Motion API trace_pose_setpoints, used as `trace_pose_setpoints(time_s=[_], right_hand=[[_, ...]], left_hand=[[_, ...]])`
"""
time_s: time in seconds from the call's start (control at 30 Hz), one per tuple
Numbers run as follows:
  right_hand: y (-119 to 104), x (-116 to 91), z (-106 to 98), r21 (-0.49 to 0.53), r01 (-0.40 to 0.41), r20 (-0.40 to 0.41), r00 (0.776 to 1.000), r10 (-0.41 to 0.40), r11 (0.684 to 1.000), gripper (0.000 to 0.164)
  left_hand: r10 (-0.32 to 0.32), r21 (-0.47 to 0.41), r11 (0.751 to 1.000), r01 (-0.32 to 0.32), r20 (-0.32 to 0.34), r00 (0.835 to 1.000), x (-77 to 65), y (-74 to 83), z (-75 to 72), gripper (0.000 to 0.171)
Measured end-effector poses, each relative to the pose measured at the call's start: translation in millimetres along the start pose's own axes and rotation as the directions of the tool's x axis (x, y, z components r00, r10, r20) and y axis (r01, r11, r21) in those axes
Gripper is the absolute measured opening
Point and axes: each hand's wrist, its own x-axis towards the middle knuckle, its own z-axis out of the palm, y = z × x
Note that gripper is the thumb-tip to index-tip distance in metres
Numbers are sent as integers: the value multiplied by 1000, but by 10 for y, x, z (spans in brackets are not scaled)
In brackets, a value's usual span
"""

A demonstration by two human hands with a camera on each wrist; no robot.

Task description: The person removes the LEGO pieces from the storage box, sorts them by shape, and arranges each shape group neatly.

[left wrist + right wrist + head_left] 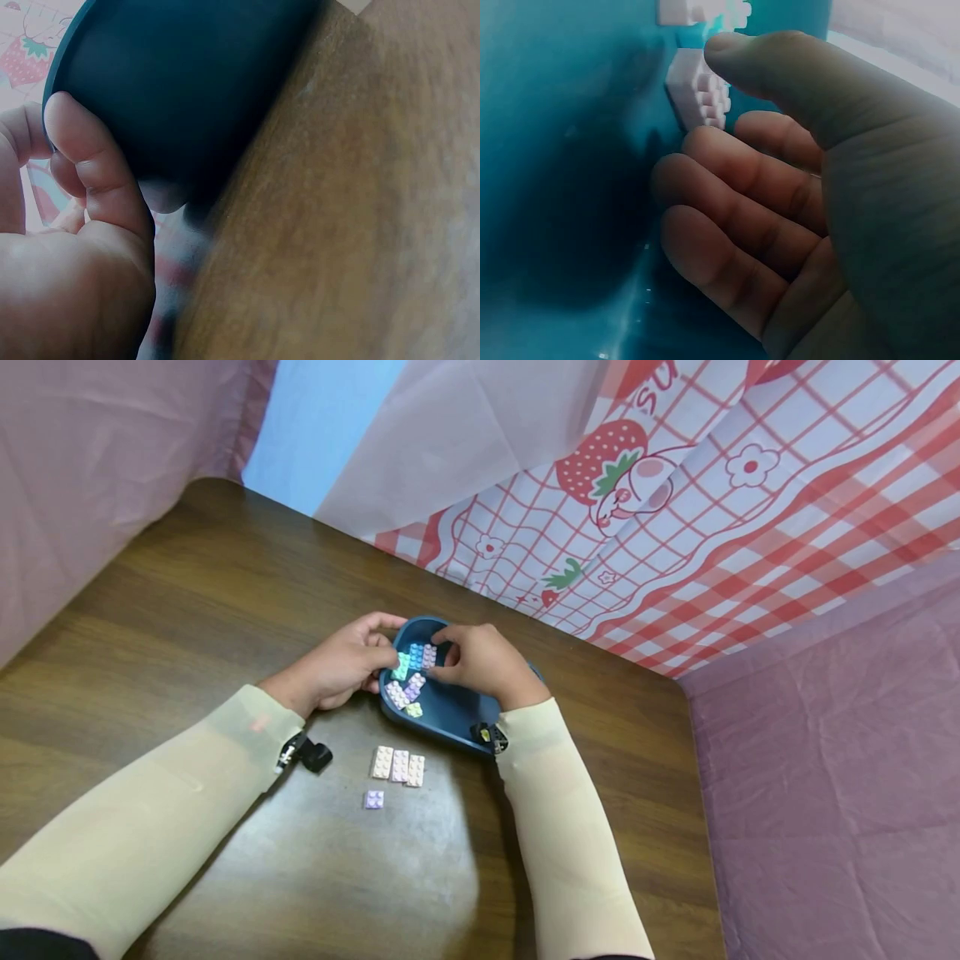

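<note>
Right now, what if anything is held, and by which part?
The left hand holds the blue tray by its left-end rim. The right hand is at a pale pink brick; whether it grips it cannot be told.

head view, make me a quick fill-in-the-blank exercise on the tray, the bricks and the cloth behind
While the right grip reaches into the blue tray, the tray is held at its rim by the ____.
In all, ____ pastel building bricks lie outside the tray on the wooden table.
Among these, the lilac brick lies apart from a row of ____.
The fruit on the printed cloth is the ____.

Missing words: left grip; four; three; strawberry.
</note>
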Motion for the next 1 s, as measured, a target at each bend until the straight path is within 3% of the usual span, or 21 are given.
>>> trace_pose_setpoints(time_s=[0.27,1.0], right_hand=[[12,14,51,-10,-10,47,999,10,1000,51],[-3,11,55,-24,-21,60,998,22,999,45]], left_hand=[[-12,-9,1000,12,-23,1000,-1,12,14,65],[-12,-6,1000,12,-18,1000,-9,13,18,64]])
